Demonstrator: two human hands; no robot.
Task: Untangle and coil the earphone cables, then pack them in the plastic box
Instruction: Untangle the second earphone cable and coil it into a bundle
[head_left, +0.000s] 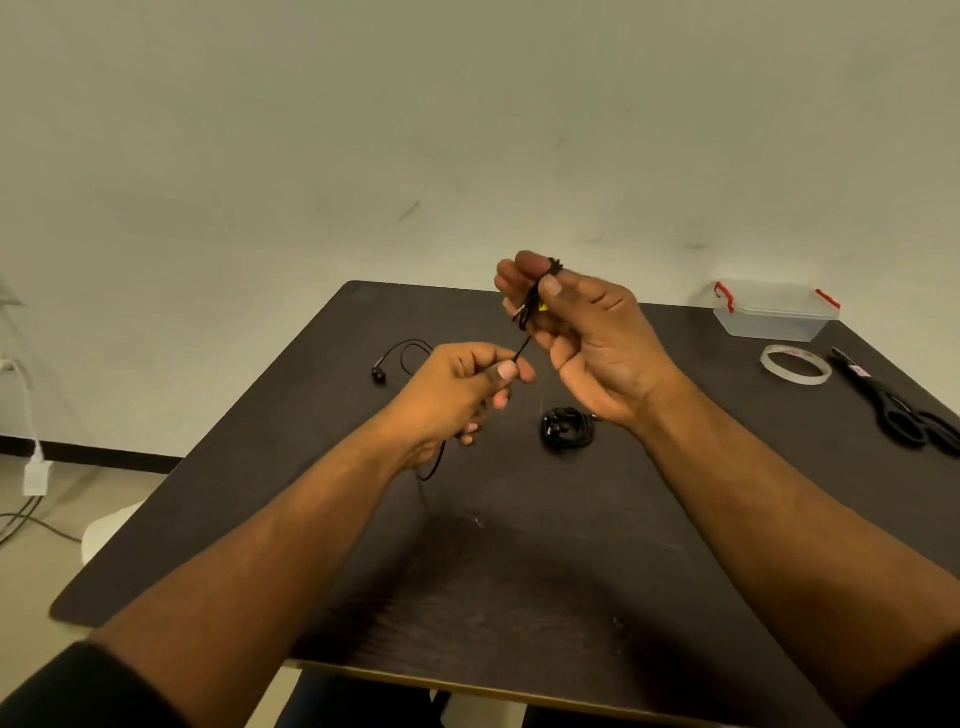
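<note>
My right hand (587, 332) is raised over the middle of the dark table (519, 545) with loops of a black earphone cable (532, 306) wound round its fingers, thumb pressed on the loops. My left hand (462, 387) pinches the same cable a little lower between thumb and forefinger. The cable's tail runs under my left hand, and one earbud (379, 373) lies on the table to the left. A second black earphone set (566, 427) lies coiled in a bundle under my right wrist. The clear plastic box (774, 312) with red clips stands closed at the far right corner.
A roll of clear tape (795, 365) and black scissors (904, 408) lie near the right edge, in front of the box. A white chair seat (106, 530) and cables on the floor (31, 488) are to the left of the table. A pale wall is behind.
</note>
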